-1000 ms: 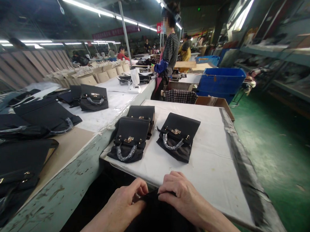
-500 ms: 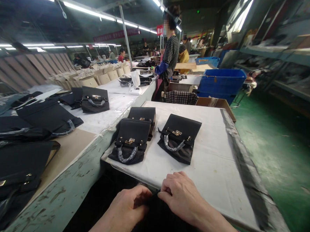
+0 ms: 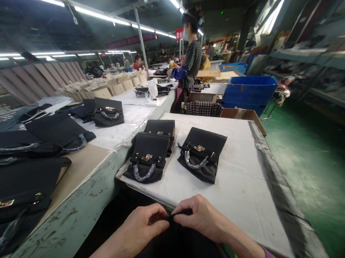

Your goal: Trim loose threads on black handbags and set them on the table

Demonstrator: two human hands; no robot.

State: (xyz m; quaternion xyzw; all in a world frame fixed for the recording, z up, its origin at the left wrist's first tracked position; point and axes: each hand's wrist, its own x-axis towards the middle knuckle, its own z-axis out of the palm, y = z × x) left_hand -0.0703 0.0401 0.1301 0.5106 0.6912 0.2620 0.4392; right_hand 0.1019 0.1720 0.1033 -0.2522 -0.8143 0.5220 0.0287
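While the left hand and right hand each close in a fingertip pinch on the top edge of soft black fabric, just below the near edge of the white-covered surface, three boxy matte black bags with gold clasps and film-wrapped handles lie flat along its left edge.

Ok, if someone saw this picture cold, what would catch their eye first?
Probably the two bare hands at the bottom edge, left hand and right hand, pinching a black piece between them. Just beyond, three black handbags with gold clasps lie on a white-covered table. Farther back, a person in a striped top stands near a blue bin.
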